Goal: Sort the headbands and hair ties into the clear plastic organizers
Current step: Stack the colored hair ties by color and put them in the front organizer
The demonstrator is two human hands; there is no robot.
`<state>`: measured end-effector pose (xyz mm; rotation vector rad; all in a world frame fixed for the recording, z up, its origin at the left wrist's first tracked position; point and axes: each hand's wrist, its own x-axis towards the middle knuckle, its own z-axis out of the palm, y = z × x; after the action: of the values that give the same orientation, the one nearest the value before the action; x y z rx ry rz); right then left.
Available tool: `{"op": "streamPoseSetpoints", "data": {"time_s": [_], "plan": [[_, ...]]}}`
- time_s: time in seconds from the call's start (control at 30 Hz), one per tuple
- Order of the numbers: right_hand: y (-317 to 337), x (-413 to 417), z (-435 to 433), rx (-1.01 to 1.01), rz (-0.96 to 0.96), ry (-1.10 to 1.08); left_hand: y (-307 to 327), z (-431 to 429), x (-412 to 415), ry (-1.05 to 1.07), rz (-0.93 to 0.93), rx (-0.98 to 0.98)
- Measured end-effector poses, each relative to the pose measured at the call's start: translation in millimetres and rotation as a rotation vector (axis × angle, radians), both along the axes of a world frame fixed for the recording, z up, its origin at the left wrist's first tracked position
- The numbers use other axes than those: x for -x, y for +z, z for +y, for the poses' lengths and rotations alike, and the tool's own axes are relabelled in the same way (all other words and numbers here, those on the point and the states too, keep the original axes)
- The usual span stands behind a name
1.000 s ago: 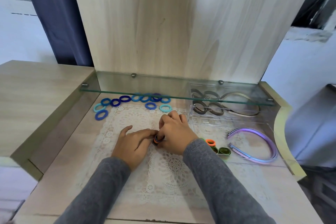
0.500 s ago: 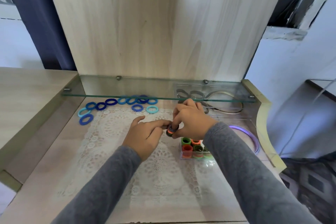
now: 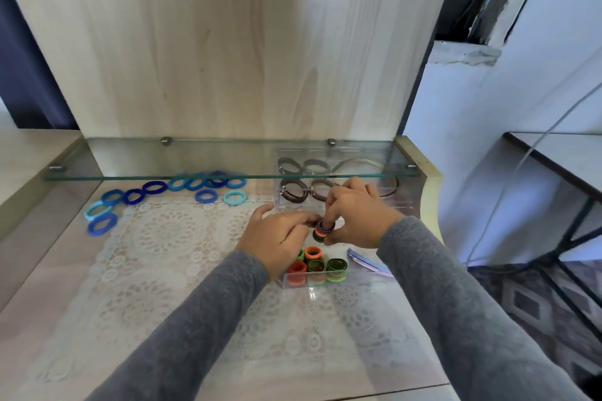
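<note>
My right hand (image 3: 356,215) and my left hand (image 3: 277,238) together pinch a small stack of hair ties (image 3: 323,230), dark, orange and purple, held just above a clear plastic organizer (image 3: 293,282). That organizer holds upright bundles of orange and green hair ties (image 3: 317,265). Several blue hair ties (image 3: 153,187) lie loose at the back left of the table. A second clear organizer (image 3: 345,202) behind my hands contains brown hair ties (image 3: 294,190) and a brown headband (image 3: 389,190). A purple headband (image 3: 368,262) peeks out under my right forearm.
A glass shelf (image 3: 163,172) juts out low over the back of the table, above the blue ties and the rear organizer. A white lace mat (image 3: 156,257) covers the tabletop. A raised wooden surface (image 3: 29,153) borders the left; the table's right edge drops off.
Both hands, with the stack of ties between them, have moved from the mat's middle to the right, over the organizer with orange and green ties. The view has shifted right too.
</note>
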<state>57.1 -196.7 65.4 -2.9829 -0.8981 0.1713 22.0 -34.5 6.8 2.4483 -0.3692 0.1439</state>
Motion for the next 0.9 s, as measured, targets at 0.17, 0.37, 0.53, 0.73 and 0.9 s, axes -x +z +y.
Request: {"op": "streamPoseSetpoints", "data": {"time_s": [0.17, 0.37, 0.53, 0.73, 0.9], "plan": [[-10, -3, -7, 0.022, 0.015, -0.031, -10, 1, -2, -0.001, 0.003, -0.014], [-20, -5, -5, 0.075, 0.082, -0.057, -20, 6, -4, -0.025, 0.004, 0.014], [-22, -4, -3, 0.155, 0.118, -0.059, -22, 7, -3, -0.059, 0.002, 0.023], [-16, 1, 0, 0.235, 0.148, -0.07, -28, 8, -4, -0.11, -0.049, 0.041], [-15, 8, 4, 0.275, 0.158, -0.074, -33, 7, -4, -0.176, -0.072, 0.114]]}}
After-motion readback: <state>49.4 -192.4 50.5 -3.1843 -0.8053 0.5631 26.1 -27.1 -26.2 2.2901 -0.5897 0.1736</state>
